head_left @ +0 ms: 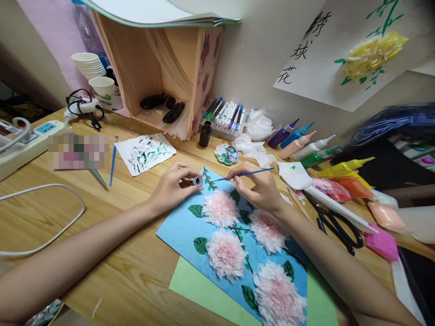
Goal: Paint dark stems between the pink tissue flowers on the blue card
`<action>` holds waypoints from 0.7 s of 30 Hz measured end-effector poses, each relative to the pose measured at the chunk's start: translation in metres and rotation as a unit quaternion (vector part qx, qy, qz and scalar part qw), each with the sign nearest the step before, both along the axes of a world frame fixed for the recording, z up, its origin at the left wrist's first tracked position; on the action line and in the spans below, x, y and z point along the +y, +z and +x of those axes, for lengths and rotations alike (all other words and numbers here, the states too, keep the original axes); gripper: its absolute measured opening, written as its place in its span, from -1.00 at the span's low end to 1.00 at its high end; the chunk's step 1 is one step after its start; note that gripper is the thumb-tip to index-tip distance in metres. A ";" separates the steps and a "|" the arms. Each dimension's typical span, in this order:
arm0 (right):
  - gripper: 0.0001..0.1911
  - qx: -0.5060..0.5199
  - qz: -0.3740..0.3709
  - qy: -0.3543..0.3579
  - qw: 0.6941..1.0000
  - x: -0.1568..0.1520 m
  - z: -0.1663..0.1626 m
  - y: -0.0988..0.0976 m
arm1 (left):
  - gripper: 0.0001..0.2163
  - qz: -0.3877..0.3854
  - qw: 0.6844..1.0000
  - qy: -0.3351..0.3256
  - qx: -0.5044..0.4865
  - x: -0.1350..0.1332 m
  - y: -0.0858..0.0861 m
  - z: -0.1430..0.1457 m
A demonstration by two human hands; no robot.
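My left hand is closed around a small paint bottle, its round opening tilted toward the right, at the top left edge of a blue sheet. Between the fingers of my right hand is a thin blue paintbrush. The brush tip points left, close to a dark painted stem with green leaves. Several pink and white ruffled paper flowers stand out from the sheet, among dark green painted leaves. Beneath it lies a light green sheet.
Behind my hands stand a dark bottle, a flower-shaped palette and a tray of markers. Squeeze bottles and black scissors lie right. Left are a paint-marked paper, another brush and a white cable.
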State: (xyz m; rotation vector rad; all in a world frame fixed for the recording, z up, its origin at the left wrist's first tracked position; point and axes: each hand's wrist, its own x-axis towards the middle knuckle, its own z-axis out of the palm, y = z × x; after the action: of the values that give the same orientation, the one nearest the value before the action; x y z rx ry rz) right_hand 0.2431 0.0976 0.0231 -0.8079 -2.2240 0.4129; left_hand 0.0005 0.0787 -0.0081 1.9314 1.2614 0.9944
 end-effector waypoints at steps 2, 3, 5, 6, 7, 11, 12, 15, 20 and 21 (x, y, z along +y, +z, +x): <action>-0.85 0.001 -0.002 0.000 1.000 0.000 0.000 -0.001 | -0.79 -0.001 1.000 0.000 0.000 0.000 0.000 0.000; -0.85 0.002 -0.002 0.001 1.000 0.000 0.000 -0.001 | -0.79 -0.003 1.000 0.000 0.000 0.000 0.000 0.000; -0.85 0.004 -0.002 0.004 1.000 0.000 0.000 -0.001 | -0.78 -0.003 1.000 -0.001 -0.001 0.000 -0.001 -0.001; -0.85 0.003 -0.001 0.004 1.000 0.000 0.000 -0.001 | -0.78 -0.002 1.000 -0.002 -0.001 0.000 -0.002 -0.001; -0.85 0.002 -0.001 0.004 1.000 0.000 0.000 -0.001 | -0.78 0.000 1.000 -0.001 0.000 0.000 -0.002 -0.001; -0.85 -0.002 0.000 -0.001 1.000 0.001 0.000 -0.001 | -0.78 0.001 1.000 -0.001 0.001 0.000 -0.003 -0.002; -0.85 -0.001 0.000 -0.002 1.000 0.001 0.000 -0.001 | -0.78 0.001 1.000 -0.001 0.001 0.000 -0.003 -0.002; -0.86 -0.001 -0.002 -0.005 1.000 0.000 0.000 -0.001 | -0.79 0.001 1.000 -0.002 0.001 0.000 -0.002 -0.001; -0.86 -0.001 -0.001 -0.013 1.000 0.000 0.000 -0.001 | -0.79 0.003 1.000 -0.005 0.002 0.000 -0.003 -0.001; -0.86 -0.002 0.000 -0.013 1.000 0.000 0.000 -0.001 | -0.79 0.003 1.000 -0.006 0.002 0.000 -0.003 -0.001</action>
State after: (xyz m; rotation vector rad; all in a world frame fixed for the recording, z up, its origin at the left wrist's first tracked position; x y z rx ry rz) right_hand 0.2430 0.0978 0.0224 -0.8359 -2.2144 0.3996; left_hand -0.0004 0.0786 -0.0110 1.9448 1.2499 0.9902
